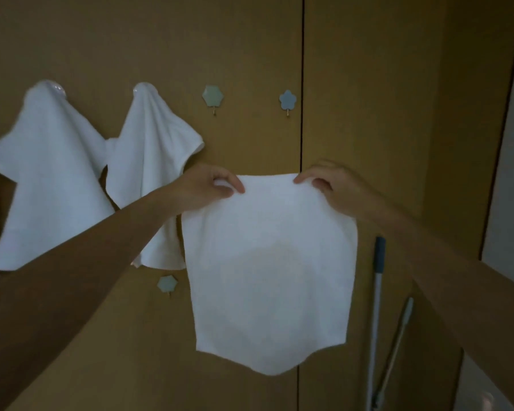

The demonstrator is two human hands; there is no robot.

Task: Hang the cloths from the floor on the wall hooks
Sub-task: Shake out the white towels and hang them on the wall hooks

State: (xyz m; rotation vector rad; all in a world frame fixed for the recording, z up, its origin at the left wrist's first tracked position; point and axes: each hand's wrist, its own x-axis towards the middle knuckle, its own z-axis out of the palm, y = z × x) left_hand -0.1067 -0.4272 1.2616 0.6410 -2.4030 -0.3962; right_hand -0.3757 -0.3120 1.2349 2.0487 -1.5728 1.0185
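Cloth (267, 262), apparently white, pinched by hands (211, 185) (330, 185)

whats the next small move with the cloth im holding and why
Probably lift the cloth up to the green hook and catch its top edge on it. The left hand and right hand pinch its top corners just below that bare hook, and hung cloths already hang left of it.
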